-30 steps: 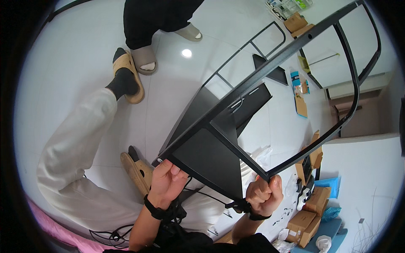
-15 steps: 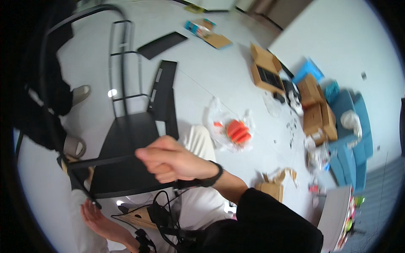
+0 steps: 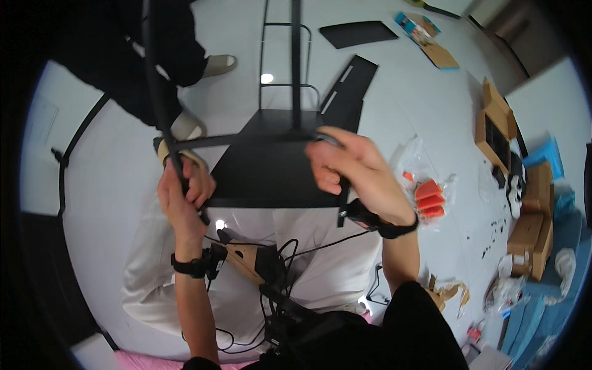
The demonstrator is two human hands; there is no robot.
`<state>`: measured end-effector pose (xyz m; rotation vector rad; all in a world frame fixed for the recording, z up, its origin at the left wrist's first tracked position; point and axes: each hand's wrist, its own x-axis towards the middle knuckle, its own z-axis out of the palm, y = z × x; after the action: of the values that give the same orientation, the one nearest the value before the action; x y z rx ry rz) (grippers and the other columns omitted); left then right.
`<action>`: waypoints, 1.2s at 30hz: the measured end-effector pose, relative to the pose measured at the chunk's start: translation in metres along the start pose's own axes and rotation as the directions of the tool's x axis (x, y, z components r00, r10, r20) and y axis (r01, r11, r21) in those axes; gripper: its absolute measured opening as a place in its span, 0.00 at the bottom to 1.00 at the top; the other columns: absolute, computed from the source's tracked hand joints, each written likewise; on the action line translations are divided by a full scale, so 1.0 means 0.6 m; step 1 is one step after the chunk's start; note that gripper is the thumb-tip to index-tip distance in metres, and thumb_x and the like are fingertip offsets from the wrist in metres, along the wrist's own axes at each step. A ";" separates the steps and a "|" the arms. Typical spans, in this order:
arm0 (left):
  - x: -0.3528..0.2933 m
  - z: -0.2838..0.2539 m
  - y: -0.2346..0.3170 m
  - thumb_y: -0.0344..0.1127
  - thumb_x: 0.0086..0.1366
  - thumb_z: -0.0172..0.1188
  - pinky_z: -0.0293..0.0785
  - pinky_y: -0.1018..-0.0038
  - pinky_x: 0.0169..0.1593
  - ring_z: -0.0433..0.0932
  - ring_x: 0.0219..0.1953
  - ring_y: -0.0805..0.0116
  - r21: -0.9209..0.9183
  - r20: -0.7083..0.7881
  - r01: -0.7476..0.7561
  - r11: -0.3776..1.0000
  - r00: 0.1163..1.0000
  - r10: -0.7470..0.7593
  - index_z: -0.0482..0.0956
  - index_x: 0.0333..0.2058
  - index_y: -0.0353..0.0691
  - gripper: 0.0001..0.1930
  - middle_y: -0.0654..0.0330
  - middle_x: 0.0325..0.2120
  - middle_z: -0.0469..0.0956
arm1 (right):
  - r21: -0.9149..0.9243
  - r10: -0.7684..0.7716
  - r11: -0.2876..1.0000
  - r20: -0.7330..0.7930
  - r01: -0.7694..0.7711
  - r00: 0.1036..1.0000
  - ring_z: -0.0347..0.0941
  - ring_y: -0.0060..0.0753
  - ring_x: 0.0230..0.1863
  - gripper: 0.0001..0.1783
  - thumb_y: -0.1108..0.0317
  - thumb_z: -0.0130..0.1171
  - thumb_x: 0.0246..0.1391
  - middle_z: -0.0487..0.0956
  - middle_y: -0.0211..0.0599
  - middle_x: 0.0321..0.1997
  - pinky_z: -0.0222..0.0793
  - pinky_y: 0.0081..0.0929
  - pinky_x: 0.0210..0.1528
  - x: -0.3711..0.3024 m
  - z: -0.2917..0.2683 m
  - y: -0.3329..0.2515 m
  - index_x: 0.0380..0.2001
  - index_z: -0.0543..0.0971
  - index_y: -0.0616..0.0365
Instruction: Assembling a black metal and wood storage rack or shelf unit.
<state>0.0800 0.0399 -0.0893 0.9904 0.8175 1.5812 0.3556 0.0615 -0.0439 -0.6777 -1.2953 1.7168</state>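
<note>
A black metal rack frame with a flat black shelf panel (image 3: 265,166) stands over my lap. My left hand (image 3: 184,192) is closed round a curved black tube (image 3: 159,105) of the frame at the panel's left corner. At the panel's right corner my right hand (image 3: 356,174) lies over a short black post (image 3: 341,213), fingers curled round it. A straight upright bar (image 3: 296,61) rises from the panel's far edge. Both wrists wear black bands.
Another person in dark clothes and pale sandals (image 3: 217,62) stands at the upper left. Loose black panels (image 3: 359,34) lie on the white floor beyond. A plastic bag with orange parts (image 3: 430,198) and cardboard boxes (image 3: 531,237) lie to the right. Cables and a tan device (image 3: 245,259) rest on my lap.
The view has swung round and the frame now sits lower over my lap. My left hand has come up to grip the left tube; my right hand stays on the frame's right side.
</note>
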 end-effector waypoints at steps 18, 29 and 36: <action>0.038 0.080 0.062 0.46 0.75 0.40 0.56 0.78 0.28 0.55 0.18 0.79 -0.150 0.138 0.125 0.981 0.985 -0.105 0.65 0.36 0.39 0.16 0.71 0.16 0.55 | -0.968 -0.016 0.093 -0.235 -0.232 0.972 0.74 0.56 0.45 0.22 0.65 0.60 0.47 0.75 0.55 0.48 0.73 0.47 0.46 0.000 -0.127 0.480 0.45 0.71 0.64; 0.045 0.087 0.117 0.42 0.76 0.39 0.63 0.73 0.37 0.60 0.25 0.75 -0.382 0.238 0.178 0.907 0.967 -0.090 0.64 0.41 0.39 0.12 0.68 0.22 0.58 | -0.961 0.138 -0.270 -0.098 -0.058 0.986 0.74 0.55 0.46 0.23 0.69 0.56 0.52 0.69 0.51 0.52 0.74 0.48 0.46 0.033 -0.199 0.675 0.52 0.66 0.61; 0.050 0.040 0.116 0.37 0.76 0.37 0.65 0.74 0.36 0.63 0.25 0.74 -0.514 0.123 0.084 0.853 0.992 -0.024 0.62 0.39 0.38 0.09 0.65 0.23 0.60 | -0.982 0.298 -0.189 -0.051 0.006 0.953 0.77 0.48 0.40 0.17 0.68 0.54 0.56 0.72 0.51 0.48 0.76 0.39 0.43 0.050 -0.164 0.660 0.47 0.68 0.61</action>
<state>0.0702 0.0544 -0.0118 0.6440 0.3010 1.5635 0.2997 0.0977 -0.4473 -1.6080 -2.8336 0.3745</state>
